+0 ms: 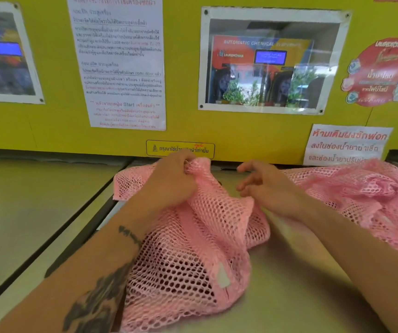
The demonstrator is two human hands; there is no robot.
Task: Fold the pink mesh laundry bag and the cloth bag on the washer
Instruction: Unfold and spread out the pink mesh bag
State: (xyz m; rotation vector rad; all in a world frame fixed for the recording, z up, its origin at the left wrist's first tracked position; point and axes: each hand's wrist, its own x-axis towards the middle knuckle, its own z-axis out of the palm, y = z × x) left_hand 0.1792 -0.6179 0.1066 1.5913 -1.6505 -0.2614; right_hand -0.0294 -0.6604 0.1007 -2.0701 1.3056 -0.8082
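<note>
Two bare forearms reach in from the bottom edge, the left one tattooed. Between them lies the pink mesh bag, rumpled on the grey metal washer top. It spreads from the lower centre up toward the back wall, and a small white label shows on its near side.

The left hand is closed in a tight grip on a bunched upper edge of the mesh, lifting that part a little off the washer near the back. The right hand is open, fingers loosely spread and pointing left; it sits just beside a raised fold of the bag and holds nothing. Whether its fingertips touch the mesh is hard to tell.

More pink mesh is heaped on the right, behind the right forearm, reaching the frame's edge. Whether it is part of the same bag cannot be told.

Left of the bag, a dark seam separates this washer top from a neighbouring grey surface.

Behind rises a yellow wall. On it hang a white notice with printed text, a framed window showing a machine with a blue screen, a round red sticker, a small yellow warning label just above the left hand, and a white sign with red lettering at right.
</note>
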